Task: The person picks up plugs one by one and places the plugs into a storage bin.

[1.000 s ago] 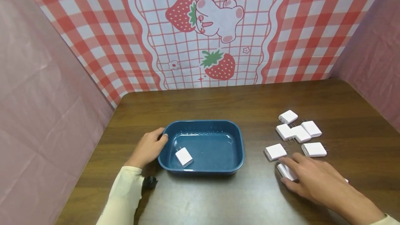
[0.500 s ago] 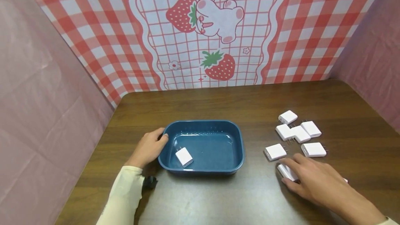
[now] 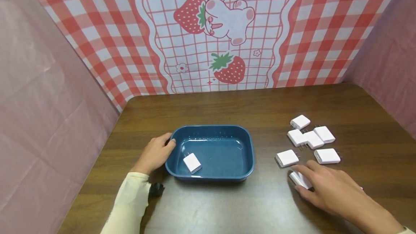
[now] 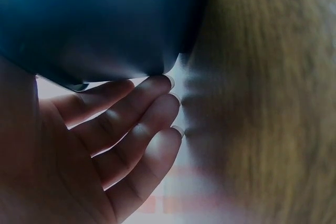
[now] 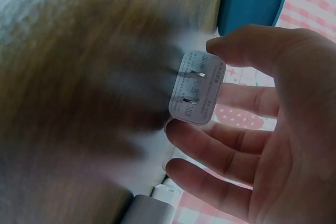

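White charger (image 3: 300, 180), at the bench (image 3: 208, 205) right of the blue tray (image 3: 211, 178), judged light, rigid and slick, is pinched by the right grip (image 3: 333, 187) across its narrow sides, soundly clear of the prongs (image 5: 190, 100); left grip (image 3: 156, 154) holds the tray.

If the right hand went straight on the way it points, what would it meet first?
Past its held charger, the right hand would probably meet the loose charger just ahead, before the tray; the gap is unclear.

Tray (image 3: 221, 158): lower centre, on the table (image 3: 201, 208)
Tray's lower left: one wall charger (image 3: 192, 163)
Tray's left end: left hand (image 3: 154, 154)
Lower right: right hand (image 3: 331, 187) around another charger (image 3: 299, 180)
Mid-right: six more chargers (image 3: 313, 139)
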